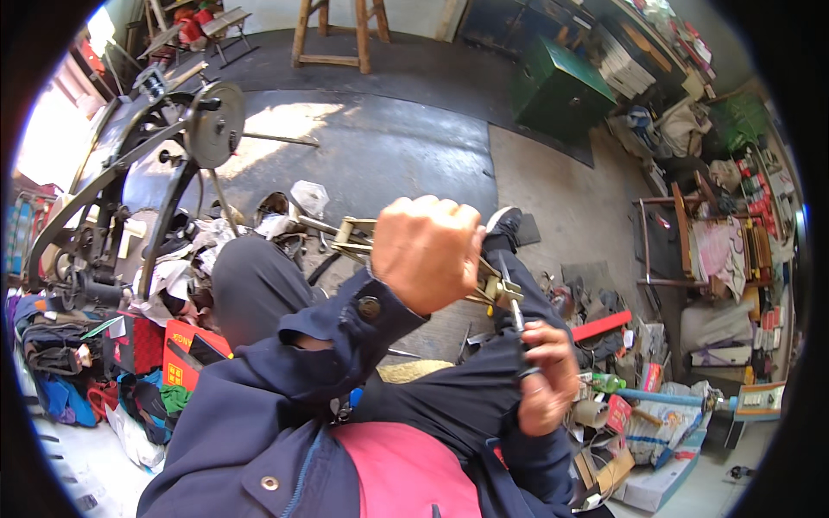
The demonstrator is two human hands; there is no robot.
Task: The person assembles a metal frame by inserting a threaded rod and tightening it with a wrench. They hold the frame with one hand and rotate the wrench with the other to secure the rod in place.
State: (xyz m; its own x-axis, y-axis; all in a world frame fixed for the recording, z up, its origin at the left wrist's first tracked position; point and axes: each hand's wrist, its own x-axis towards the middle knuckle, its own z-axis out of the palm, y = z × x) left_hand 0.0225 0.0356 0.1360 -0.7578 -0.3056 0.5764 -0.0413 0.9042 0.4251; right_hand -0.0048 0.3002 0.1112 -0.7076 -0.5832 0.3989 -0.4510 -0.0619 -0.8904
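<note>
My left hand (427,255) is closed in a fist, knuckles up, in the middle of the view. Behind it runs a long brass-coloured metal frame (352,237), showing on both sides of the fist; what the fingers grip is hidden. A block (503,292) forms the frame's right end, over my thigh. My right hand (546,375) is closed around a thin metal-shafted tool with a dark handle (523,356). The tool's bright shaft (516,315) points up to that block; I cannot tell whether they are joined. A dark shoe (503,226) shows just beyond the block.
A cast-iron machine with a handwheel (216,125) stands at the far left, scraps (173,272) heaped below it. An orange-red box (192,352) lies nearer me. A green cabinet (563,86) and a wooden stool (332,60) are farther back. Crowded shelves (760,224) line the right; a red bar (602,325) lies nearby.
</note>
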